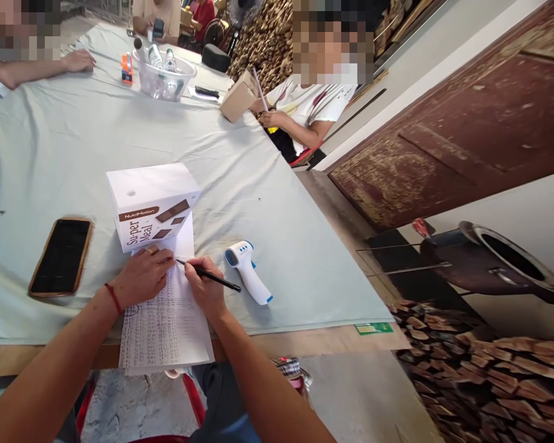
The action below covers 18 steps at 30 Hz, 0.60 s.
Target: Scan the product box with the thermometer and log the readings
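My right hand [205, 284] is closed around a black pen [212, 277], its tip touching or close to the paper. Under both hands lies a stack of written sheets [161, 335], covered in rows of handwriting and hanging past the table's near edge. My left hand [146, 275], with a ring and a red cord at the wrist, rests flat on the upper part of the sheets. Just beyond it a white "Super Meal" box [154, 203] stands on the paper's far end. To the right lies a white and blue infrared thermometer [248, 271], and to the left a phone [61, 257], screen dark.
A pale cloth [305, 271] covers the table. Farther off stand a clear plastic basket [166, 80] with bottles, an orange item [127, 69] and a cardboard box [239, 97] near a seated person [323, 101]. Stacked firewood [498, 375] and a dark metal vessel [480, 258] are at right.
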### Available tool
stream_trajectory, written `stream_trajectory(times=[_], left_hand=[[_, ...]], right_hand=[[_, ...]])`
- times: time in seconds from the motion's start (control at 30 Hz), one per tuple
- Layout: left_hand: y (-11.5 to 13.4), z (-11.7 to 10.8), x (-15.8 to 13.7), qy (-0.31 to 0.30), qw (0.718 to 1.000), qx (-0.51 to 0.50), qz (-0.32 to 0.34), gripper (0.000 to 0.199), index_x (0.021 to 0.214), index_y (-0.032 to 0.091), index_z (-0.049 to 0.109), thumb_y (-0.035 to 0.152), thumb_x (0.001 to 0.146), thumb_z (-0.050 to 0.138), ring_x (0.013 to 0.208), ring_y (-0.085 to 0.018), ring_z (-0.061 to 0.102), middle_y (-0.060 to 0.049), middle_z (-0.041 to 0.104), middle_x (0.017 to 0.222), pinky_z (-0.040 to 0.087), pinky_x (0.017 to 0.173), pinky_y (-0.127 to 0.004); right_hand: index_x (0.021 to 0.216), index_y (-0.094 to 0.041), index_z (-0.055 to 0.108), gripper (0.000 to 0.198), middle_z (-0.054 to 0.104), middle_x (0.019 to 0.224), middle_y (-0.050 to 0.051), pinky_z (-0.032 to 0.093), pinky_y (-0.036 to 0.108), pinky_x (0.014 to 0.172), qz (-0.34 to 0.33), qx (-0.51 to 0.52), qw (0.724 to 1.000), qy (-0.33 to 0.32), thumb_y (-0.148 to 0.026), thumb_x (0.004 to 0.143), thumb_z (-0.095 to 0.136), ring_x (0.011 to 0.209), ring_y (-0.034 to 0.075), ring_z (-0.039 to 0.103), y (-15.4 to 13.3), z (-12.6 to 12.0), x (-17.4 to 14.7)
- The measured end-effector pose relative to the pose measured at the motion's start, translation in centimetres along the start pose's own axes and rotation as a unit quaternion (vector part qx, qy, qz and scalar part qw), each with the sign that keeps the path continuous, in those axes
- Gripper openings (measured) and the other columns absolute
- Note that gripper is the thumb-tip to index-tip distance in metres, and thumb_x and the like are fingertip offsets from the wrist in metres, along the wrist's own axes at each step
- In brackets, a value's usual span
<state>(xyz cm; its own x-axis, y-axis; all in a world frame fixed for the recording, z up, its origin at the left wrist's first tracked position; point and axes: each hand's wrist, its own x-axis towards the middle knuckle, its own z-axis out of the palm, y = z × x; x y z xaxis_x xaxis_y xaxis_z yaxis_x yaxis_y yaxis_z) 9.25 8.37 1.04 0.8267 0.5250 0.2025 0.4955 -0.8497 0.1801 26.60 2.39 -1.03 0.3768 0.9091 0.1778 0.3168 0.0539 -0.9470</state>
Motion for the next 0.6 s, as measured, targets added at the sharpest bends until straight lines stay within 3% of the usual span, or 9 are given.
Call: stream_trajectory(times=[0.6], left_hand=[[-0.01,-0.35,0.12,-0.025,1.000,0.000,-0.006,0.029,0.116,0.014,0.066,0.015,0.096,0.045,0.106,-0.027,0.058,-0.011,0.066,0.125,0.046,0.095,-0.043]], right_hand=[[0.075,-0.024,0.061,0.015,0.062,0.066,-0.002,0.048,0.029,0.061,-0.034,-0.011,0.999,0.005,-0.037,0.081,0.057,0.062,0.016,0.055,1.02,-0.03,-0.01]])
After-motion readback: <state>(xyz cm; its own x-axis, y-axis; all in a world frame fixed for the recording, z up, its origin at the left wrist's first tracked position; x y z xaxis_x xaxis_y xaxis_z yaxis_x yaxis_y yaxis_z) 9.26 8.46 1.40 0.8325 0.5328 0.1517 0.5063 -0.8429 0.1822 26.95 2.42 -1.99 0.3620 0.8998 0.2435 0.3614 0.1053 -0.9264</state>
